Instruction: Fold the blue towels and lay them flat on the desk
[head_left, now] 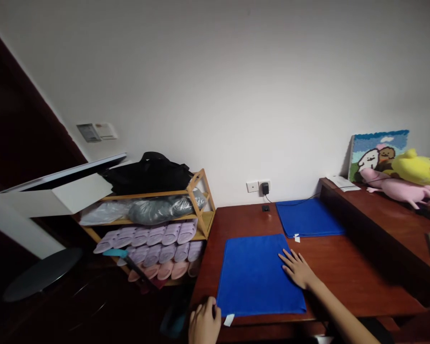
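Note:
A blue cloth (260, 274) lies spread flat on the reddish-brown wooden table (361, 272), its white tag (229, 320) sticking out at the near left edge. My right hand (299, 271) rests palm down on the cloth's right side with its fingers spread. Beside the near left corner, my left hand (205, 322) has its fingers curled in; whether they pinch anything is hidden. Farther back lies a second blue cloth (310, 219), folded in layers, with a small white tag of its own.
Left of the table, a wooden rack (202, 205) holds several slippers (165, 234) and a black bag (148, 174). A black plug (265, 189) sits in the wall socket. Plush toys (394, 186) and a picture (378, 148) stand on the raised shelf at right.

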Tool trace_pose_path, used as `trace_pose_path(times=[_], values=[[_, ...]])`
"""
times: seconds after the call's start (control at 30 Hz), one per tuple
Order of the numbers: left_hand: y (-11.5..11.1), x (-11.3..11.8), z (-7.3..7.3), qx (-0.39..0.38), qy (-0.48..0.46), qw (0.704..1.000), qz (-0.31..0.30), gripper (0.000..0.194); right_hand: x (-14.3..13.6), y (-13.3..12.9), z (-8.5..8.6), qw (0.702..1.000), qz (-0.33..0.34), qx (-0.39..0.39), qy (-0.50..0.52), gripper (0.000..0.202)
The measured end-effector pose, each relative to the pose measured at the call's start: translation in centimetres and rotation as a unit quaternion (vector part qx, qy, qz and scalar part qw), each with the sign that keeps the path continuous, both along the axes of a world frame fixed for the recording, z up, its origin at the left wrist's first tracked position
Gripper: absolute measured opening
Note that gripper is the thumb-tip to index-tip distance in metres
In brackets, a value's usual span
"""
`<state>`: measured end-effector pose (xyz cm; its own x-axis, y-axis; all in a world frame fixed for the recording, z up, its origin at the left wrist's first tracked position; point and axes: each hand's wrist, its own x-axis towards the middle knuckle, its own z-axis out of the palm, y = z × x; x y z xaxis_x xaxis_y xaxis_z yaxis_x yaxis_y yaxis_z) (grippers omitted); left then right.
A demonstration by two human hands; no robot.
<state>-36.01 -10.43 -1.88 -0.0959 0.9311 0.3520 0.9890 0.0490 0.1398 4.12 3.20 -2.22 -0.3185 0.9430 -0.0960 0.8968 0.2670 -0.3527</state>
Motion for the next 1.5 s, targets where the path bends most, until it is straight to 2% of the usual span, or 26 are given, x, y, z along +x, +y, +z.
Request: trace_pose_path(times=[0.07,0.13,0.23,0.37,0.47,0.53,0.7,0.8,0.9,1.0,1.1,1.17,1.2,1.27,1.33,1.5], values=[[1.1,0.8,0.6,0.026,-0.012,0.999,-0.022,0.029,0.3,-1.3,-1.2,1.0,-0.007,0.013,0.003,0.064],[2.7,2.0,1.1,0.031,-0.031,0.996,-0.073,0.033,0.5,-2.5,-2.2,1.0,-0.012,0.023,0.004,0.067],[4.9,3.7,0.9,0.004,-0.025,0.988,-0.151,0.042,0.5,-3.0,-2.8,0.999,-0.025,0.033,0.003,0.067],[6.1,4.4,-0.6,-0.052,0.034,0.978,-0.197,0.058,-1.0,0.0,-1.5,0.996,-0.071,0.051,0.002,0.066],[5.9,4.1,-1.3,-0.064,0.058,0.977,-0.195,0.062,-2.9,3.5,-0.1,0.993,-0.107,0.058,-0.008,0.066],[5.7,3.9,-1.4,-0.069,0.063,0.977,-0.194,0.063,-3.8,5.3,0.2,0.991,-0.128,0.042,-0.022,0.067],[5.1,3.2,-1.2,-0.093,0.066,0.973,-0.199,0.067,-4.1,6.4,-1.4,0.989,-0.141,0.021,-0.027,0.072],[6.2,4.0,-0.5,-0.083,0.069,0.975,-0.195,0.061,-3.9,6.2,-2.3,0.989,-0.142,0.025,-0.02,0.074],[9.4,7.5,1.0,-0.042,0.051,0.976,-0.206,0.053,-3.8,6.4,-2.6,0.989,-0.147,0.024,-0.009,0.076],[14.0,13.4,2.0,-0.02,0.028,0.967,-0.254,0.052,-3.8,6.6,-2.7,0.989,-0.147,0.021,-0.011,0.075],[17.9,19.2,1.5,-0.047,-0.001,0.961,-0.272,0.053,-3.7,6.7,-2.7,0.99,-0.139,0.016,-0.024,0.073],[19.4,21.4,0.4,-0.073,-0.018,0.961,-0.267,0.055,-3.6,6.7,-2.8,0.991,-0.133,0.013,-0.029,0.071],[19.9,21.8,-0.2,-0.082,-0.024,0.961,-0.263,0.056,-3.6,6.7,-2.9,0.991,-0.133,0.014,-0.031,0.071],[20.3,21.1,-1.2,-0.091,-0.03,0.964,-0.247,0.057,-3.6,6.8,-3.1,0.99,-0.133,0.018,-0.038,0.072],[20.5,18.6,-2.0,-0.101,-0.028,0.971,-0.217,0.058,-3.6,6.8,-3.3,0.99,-0.135,0.027,-0.043,0.072],[20.9,8.5,-1.8,-0.139,-0.001,0.985,-0.106,0.062,-3.7,6.8,-3.4,0.989,-0.139,0.028,-0.037,0.073]])
